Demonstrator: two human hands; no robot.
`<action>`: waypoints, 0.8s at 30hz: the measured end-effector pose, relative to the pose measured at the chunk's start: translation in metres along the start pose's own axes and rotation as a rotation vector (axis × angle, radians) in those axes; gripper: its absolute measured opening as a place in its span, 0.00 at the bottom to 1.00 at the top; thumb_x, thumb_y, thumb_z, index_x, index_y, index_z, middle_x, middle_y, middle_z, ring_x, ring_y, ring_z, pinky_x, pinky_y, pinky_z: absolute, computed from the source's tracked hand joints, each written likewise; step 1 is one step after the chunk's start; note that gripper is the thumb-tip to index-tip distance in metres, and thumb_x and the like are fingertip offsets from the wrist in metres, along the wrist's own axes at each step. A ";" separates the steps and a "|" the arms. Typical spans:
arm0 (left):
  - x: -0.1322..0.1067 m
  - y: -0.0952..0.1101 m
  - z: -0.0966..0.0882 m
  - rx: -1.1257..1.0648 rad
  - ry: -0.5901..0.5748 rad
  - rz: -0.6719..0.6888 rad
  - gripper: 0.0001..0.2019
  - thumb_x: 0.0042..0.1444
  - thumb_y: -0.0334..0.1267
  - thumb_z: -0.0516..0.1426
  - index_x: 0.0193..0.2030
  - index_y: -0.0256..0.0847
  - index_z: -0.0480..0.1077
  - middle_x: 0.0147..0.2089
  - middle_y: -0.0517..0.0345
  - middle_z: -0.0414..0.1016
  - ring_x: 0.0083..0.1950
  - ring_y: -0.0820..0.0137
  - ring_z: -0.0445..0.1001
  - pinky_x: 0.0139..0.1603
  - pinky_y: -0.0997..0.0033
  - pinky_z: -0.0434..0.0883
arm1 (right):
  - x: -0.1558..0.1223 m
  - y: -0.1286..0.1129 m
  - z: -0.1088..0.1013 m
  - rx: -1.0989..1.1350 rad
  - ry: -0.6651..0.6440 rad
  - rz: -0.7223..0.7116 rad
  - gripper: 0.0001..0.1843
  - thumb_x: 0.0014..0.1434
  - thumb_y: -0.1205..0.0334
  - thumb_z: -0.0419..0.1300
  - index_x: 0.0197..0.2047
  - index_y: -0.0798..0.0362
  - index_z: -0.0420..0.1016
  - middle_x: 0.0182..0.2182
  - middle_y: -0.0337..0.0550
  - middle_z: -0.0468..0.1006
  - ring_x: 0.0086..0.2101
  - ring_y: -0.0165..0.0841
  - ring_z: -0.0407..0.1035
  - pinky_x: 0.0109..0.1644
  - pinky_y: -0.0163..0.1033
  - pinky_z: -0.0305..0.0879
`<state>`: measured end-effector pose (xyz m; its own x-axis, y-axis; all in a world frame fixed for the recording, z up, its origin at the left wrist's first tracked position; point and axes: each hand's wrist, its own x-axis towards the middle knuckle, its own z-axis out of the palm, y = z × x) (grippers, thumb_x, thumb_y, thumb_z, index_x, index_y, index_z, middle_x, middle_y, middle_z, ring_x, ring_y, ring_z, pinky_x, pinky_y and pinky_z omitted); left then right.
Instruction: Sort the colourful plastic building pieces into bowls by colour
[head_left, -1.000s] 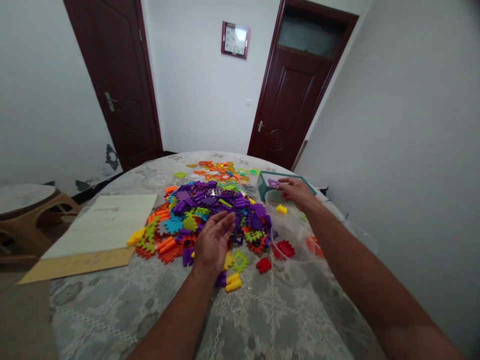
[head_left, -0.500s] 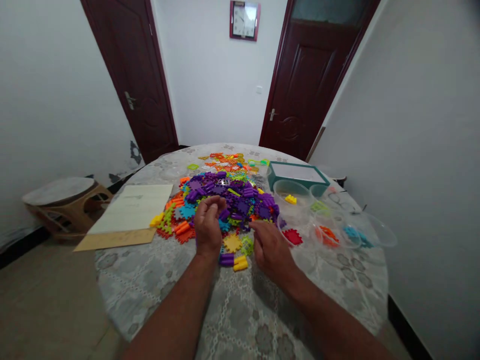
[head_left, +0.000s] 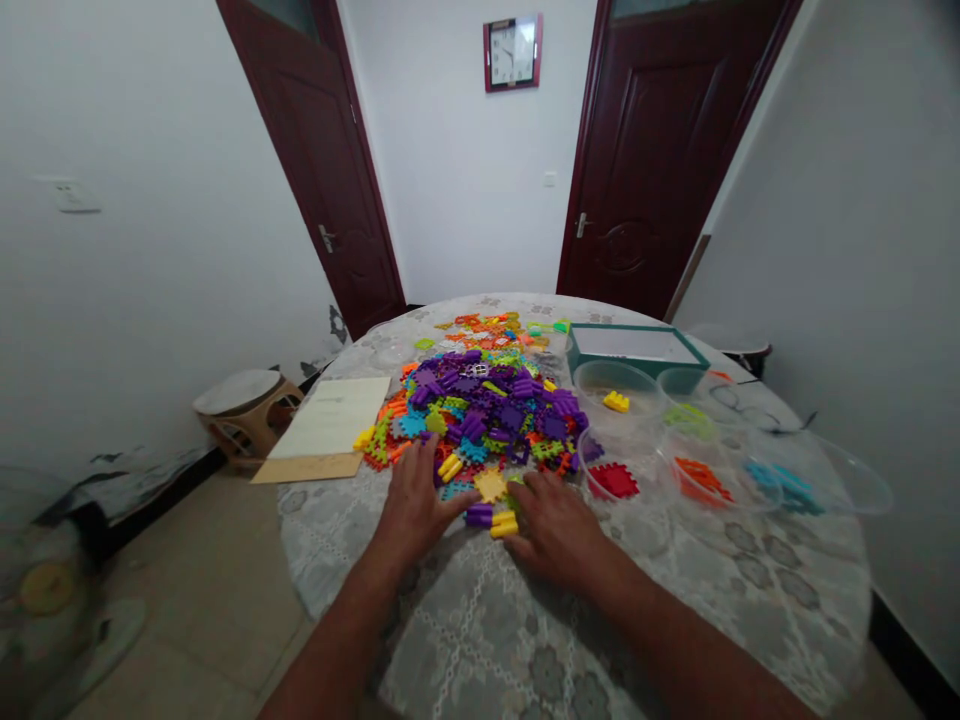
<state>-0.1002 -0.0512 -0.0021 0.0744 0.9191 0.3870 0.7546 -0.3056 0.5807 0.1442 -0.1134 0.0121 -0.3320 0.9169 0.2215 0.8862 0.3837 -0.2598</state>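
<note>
A heap of coloured plastic building pieces point(head_left: 487, 405), mostly purple with orange, green and blue, lies in the middle of a round table point(head_left: 525, 620) with a lace cloth. My left hand point(head_left: 415, 502) lies flat at the heap's near edge, fingers spread, touching the pieces. My right hand point(head_left: 553, 528) rests palm down just right of it, fingers stretched out. Between the two hands lie a purple piece point(head_left: 478, 515) and a yellow piece point(head_left: 504, 524). A yellow gear-shaped piece point(head_left: 490, 485) sits just beyond them.
Clear plastic bowls stand right of the heap: one with a yellow piece point(head_left: 616, 401), one with red point(head_left: 613, 480), others with orange point(head_left: 697, 478), green and blue. A teal box point(head_left: 636, 347) sits behind them. Paper on a board point(head_left: 330, 432) overhangs the left edge. A stool point(head_left: 246, 410) stands on the floor.
My right hand drew back from the teal box to the heap's near edge. My left hand went from curled over the pieces to flat. The view pulled back and swung left.
</note>
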 end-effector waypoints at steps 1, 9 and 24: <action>-0.003 -0.003 0.005 0.060 -0.050 0.016 0.51 0.45 0.58 0.72 0.74 0.44 0.61 0.74 0.37 0.62 0.76 0.40 0.59 0.74 0.36 0.57 | 0.002 0.001 0.003 0.015 0.007 0.002 0.24 0.61 0.53 0.68 0.59 0.51 0.76 0.54 0.58 0.78 0.55 0.53 0.69 0.59 0.54 0.68; -0.003 0.001 0.018 0.254 -0.221 0.107 0.58 0.38 0.57 0.75 0.75 0.43 0.61 0.70 0.36 0.65 0.71 0.41 0.64 0.72 0.40 0.60 | 0.019 0.002 0.030 0.066 0.076 0.027 0.11 0.68 0.65 0.61 0.52 0.52 0.78 0.49 0.53 0.79 0.52 0.46 0.71 0.60 0.50 0.68; -0.028 0.022 0.036 0.213 -0.013 0.221 0.29 0.59 0.42 0.63 0.66 0.40 0.69 0.64 0.38 0.69 0.67 0.47 0.66 0.71 0.41 0.62 | 0.030 0.004 0.036 0.303 0.370 -0.160 0.27 0.65 0.73 0.52 0.65 0.50 0.73 0.61 0.54 0.77 0.61 0.44 0.71 0.68 0.58 0.68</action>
<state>-0.0616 -0.0746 -0.0259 0.2592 0.8399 0.4768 0.8391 -0.4403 0.3195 0.1262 -0.0805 -0.0162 -0.2704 0.7647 0.5849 0.6820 0.5810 -0.4443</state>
